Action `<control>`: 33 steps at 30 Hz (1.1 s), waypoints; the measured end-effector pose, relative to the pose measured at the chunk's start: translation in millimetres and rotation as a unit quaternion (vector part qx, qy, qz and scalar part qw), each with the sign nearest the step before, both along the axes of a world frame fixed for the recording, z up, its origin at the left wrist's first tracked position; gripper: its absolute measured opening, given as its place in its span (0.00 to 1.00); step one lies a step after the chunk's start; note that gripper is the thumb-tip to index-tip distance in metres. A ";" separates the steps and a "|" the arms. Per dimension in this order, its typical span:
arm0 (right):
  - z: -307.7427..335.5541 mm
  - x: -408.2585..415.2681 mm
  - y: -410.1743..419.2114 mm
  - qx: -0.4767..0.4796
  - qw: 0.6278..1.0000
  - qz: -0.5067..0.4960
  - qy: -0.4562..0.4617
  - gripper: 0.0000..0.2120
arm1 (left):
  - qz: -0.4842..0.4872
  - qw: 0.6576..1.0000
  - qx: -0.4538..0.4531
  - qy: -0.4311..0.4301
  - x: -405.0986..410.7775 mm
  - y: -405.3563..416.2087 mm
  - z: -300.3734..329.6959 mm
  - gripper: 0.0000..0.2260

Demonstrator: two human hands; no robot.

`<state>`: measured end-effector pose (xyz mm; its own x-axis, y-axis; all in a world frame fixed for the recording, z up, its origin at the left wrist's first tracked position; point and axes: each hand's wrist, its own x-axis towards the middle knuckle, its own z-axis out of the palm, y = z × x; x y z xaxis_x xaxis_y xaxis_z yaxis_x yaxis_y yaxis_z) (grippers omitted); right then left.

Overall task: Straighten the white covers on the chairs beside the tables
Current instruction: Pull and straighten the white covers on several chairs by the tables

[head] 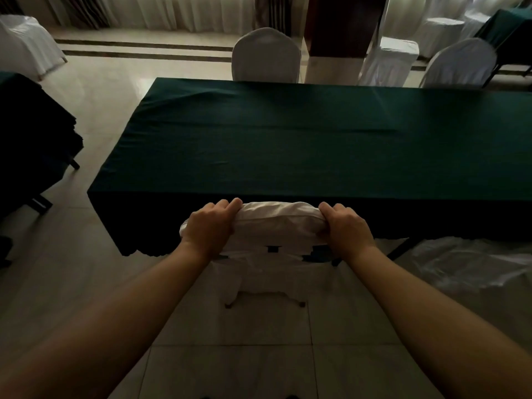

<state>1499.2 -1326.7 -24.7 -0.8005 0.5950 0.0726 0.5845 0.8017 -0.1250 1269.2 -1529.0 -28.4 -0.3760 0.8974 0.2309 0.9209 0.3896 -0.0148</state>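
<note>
Two bare forearms reach forward over a pale tiled floor (259,355) in a dim room. The left hand (208,226) and right hand (347,227) grip the two ends of a chair's top rail, fingers (230,204) curled over the white cover (276,223) that wraps it. The cover is bunched and wrinkled along the rail and hangs down the chair back. This chair stands pushed against the near edge of a long tabletop under a dark green cloth (302,133). Beyond the far edge stand two more white-covered chairs, one centred (266,56), one toward the right (460,64). Pale curtains (161,10) hang behind.
</note>
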 end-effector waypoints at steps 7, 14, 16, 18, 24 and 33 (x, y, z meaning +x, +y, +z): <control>-7.1 3.8 -1.6 0.001 1.000 0.001 0.010 0.14 | -0.018 1.000 0.007 -0.017 -1.9 -4.6 -3.9 0.23; -3.5 25.7 9.3 -0.103 0.993 -0.014 0.054 0.36 | 0.040 0.980 0.033 -0.192 -22.2 -22.2 -10.2 0.36; -5.3 34.7 15.5 -0.165 0.983 -0.049 0.059 0.36 | 0.065 0.975 0.027 -0.210 -32.2 -29.4 -11.1 0.30; -9.2 39.0 20.5 -0.194 0.979 -0.053 0.038 0.23 | 0.071 0.976 0.007 -0.205 -39.7 -33.6 -8.8 0.19; -11.1 36.8 26.7 -0.142 0.988 -0.029 0.059 0.16 | 0.045 0.984 -0.026 -0.171 -44.8 -32.2 -1.8 0.15; -13.5 41.9 25.9 -0.095 0.990 -0.011 0.100 0.10 | 0.041 0.984 -0.039 -0.170 -45.1 -13.6 12.6 0.15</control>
<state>1541.2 -1300.8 -38.2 -0.7678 0.6304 0.1139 0.5502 0.7400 -0.3868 1224.1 -1542.6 -15.8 -0.4908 0.8712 0.0108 0.8435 0.4721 0.2563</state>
